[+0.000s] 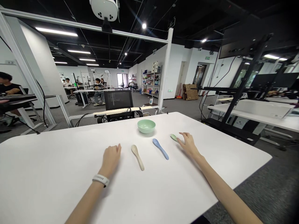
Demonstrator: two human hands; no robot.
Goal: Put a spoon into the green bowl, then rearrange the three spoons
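Note:
My right hand [189,145] is at the right side of the table, thumb and fingers apart, over a light green spoon [173,136]. The hand hides the spoon's handle, and I cannot tell whether they touch. My left hand [111,157], with a pale band on the wrist, is held over the table left of a beige spoon [138,157]. Its fingers are curled in, and nothing shows in them. Between the beige and green spoons lies a blue spoon [160,149]. Behind the spoons a light green bowl [146,127] stands upright.
The white table [144,196] has its right edge beyond my right forearm. A metal frame [165,68] rises behind it, with a black chair [118,101] beyond. Dark stands and another desk [247,112] are to the right. People sit at desks farther back.

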